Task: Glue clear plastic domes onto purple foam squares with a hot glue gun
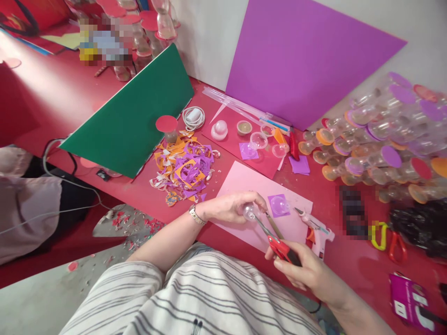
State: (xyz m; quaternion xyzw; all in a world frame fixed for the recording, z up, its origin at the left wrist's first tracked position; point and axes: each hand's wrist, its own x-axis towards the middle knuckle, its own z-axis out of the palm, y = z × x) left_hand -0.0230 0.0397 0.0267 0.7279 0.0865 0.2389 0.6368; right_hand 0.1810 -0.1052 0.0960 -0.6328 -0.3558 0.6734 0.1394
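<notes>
My left hand [252,204] is closed around a small clear plastic cup [250,212], whose far side the fingers partly hide. In my right hand [302,267] are red-and-black-handled scissors [279,246], their blades apart and reaching toward the cup. Both hands are over a pink sheet [233,186]. Beyond them on that sheet lies a purple square [274,213] with a clear round plastic piece [280,204] on it. A pale pink glue gun [316,225] rests to the right, its nozzle toward the square.
Orange and purple paper scraps [190,167] are heaped left of the pink sheet. A green board [132,116] leans behind them. Stacked plastic cups [377,139] fill the right back. Yellow-handled scissors [379,235] lie at the right. A person's clothing [28,214] shows at the left edge.
</notes>
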